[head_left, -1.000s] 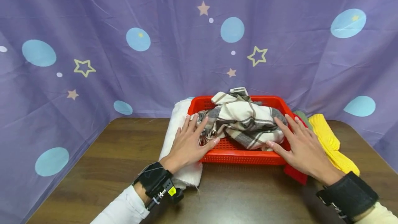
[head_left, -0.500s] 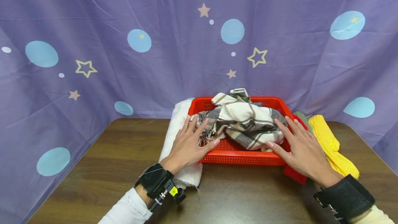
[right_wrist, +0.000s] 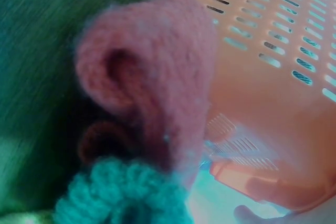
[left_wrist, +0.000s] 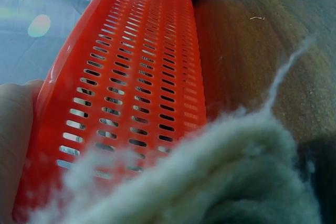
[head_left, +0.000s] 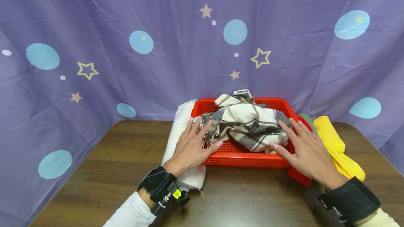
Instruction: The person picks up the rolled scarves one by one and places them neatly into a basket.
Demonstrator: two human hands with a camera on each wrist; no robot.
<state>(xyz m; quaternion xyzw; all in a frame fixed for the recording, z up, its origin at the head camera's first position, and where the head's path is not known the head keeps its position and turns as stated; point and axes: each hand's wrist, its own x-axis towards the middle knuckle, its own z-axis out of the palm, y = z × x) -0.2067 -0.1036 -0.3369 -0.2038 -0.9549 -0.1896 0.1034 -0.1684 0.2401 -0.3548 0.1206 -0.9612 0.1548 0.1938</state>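
A red plastic basket with slotted walls stands on the table in the head view. Inside it a plaid scarf in white, grey and brown lies crumpled, its fringe towards the left. My left hand rests at the basket's left end with fingers spread and the thumb over the front rim. At the opposite end my right hand lies much the same way, fingertips beside the scarf. The left wrist view shows the basket's front wall close up, with part of that hand along its rim.
A rolled white fuzzy cloth lies along the basket's left side, partly under my left arm. To the right are a red knit piece, a yellow knit piece and a bit of green cloth. Behind hangs a purple curtain.
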